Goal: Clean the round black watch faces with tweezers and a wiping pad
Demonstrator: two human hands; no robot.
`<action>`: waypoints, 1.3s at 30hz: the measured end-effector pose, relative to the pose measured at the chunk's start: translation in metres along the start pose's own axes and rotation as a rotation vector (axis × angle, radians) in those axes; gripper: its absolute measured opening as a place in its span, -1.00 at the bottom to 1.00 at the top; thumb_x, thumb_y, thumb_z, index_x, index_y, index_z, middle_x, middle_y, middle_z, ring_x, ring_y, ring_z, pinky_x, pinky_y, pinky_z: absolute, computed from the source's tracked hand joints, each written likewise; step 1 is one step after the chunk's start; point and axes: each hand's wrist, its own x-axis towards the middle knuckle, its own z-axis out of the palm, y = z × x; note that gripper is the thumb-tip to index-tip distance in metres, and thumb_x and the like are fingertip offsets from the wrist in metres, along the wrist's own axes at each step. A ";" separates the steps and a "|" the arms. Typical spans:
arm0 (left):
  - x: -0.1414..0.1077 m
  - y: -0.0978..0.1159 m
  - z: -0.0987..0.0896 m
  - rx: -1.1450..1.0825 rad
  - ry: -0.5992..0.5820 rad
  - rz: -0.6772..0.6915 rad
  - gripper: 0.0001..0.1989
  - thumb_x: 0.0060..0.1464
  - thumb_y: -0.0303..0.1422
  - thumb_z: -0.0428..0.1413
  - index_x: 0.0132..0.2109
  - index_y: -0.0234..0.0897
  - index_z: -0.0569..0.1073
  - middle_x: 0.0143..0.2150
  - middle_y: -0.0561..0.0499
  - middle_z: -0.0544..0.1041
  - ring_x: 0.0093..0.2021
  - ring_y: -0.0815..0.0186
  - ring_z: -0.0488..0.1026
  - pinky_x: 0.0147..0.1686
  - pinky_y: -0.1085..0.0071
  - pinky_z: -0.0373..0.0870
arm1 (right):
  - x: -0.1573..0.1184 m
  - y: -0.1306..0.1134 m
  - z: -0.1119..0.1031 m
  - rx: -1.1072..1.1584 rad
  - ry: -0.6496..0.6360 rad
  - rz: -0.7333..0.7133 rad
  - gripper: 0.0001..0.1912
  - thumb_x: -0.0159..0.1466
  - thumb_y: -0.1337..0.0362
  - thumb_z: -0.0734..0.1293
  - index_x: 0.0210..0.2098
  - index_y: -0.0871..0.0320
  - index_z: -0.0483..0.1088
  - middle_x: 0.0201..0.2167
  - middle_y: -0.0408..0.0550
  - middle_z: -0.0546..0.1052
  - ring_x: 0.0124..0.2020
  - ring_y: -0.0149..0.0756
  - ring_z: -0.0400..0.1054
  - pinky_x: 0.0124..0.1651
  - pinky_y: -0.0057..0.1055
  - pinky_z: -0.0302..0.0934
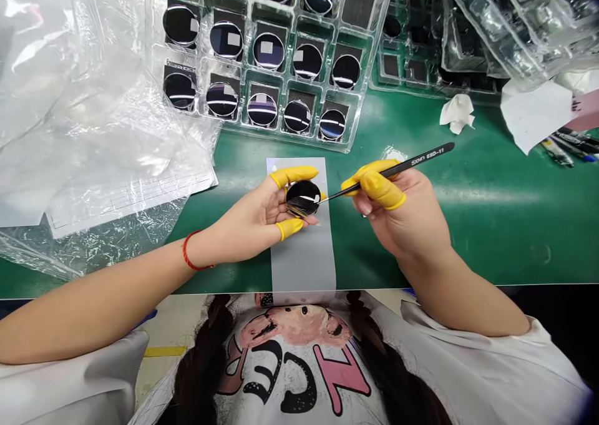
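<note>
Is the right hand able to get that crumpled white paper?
Probably yes: nothing seems to block the right hand from the crumpled white paper across the green tabletop, though it holds a black pointed tool.

The place can be recognised as a workshop or factory bench for small parts. A green worktop [491,225] is partly covered by a clear compartmented tray [281,136], in which dark round discs [269,52] are set out in rows. More plastic trays [519,44] are piled at the far right. Yellow finger cots [384,190] are worn, and a slim black tool [421,158] marked ESD-11 is held. Clear plastic film [93,100] is spread at the left, and pens [564,150] are kept at the right.
</note>
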 end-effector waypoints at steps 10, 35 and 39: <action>-0.001 -0.003 0.003 -0.017 -0.032 0.045 -0.43 0.17 -0.63 0.15 0.24 -0.14 0.23 0.10 0.00 0.48 0.11 0.34 0.54 0.23 0.30 0.50 | 0.007 0.002 -0.004 0.039 0.038 -0.017 -0.60 -0.06 -0.03 0.63 -0.49 0.10 0.50 -0.63 -0.27 0.40 -0.64 -0.59 0.15 -0.60 -0.53 -0.07; -0.002 0.004 0.004 0.019 -0.030 0.023 -0.45 0.15 -0.61 0.15 0.22 -0.16 0.21 0.03 0.00 0.48 -0.03 0.38 0.57 0.14 0.32 0.56 | 0.008 0.002 -0.006 -0.006 0.023 -0.030 -0.65 -0.01 0.02 0.62 -0.47 0.11 0.51 -0.61 -0.26 0.42 -0.62 -0.58 0.19 -0.59 -0.53 -0.05; -0.001 0.005 0.004 0.029 -0.020 0.011 -0.45 0.15 -0.58 0.16 0.22 -0.15 0.23 0.04 -0.01 0.49 0.01 0.33 0.57 0.14 0.29 0.56 | 0.008 0.002 -0.007 -0.054 0.048 -0.038 -0.60 -0.03 -0.04 0.62 -0.47 0.10 0.50 -0.62 -0.26 0.40 -0.63 -0.57 0.16 -0.60 -0.51 -0.05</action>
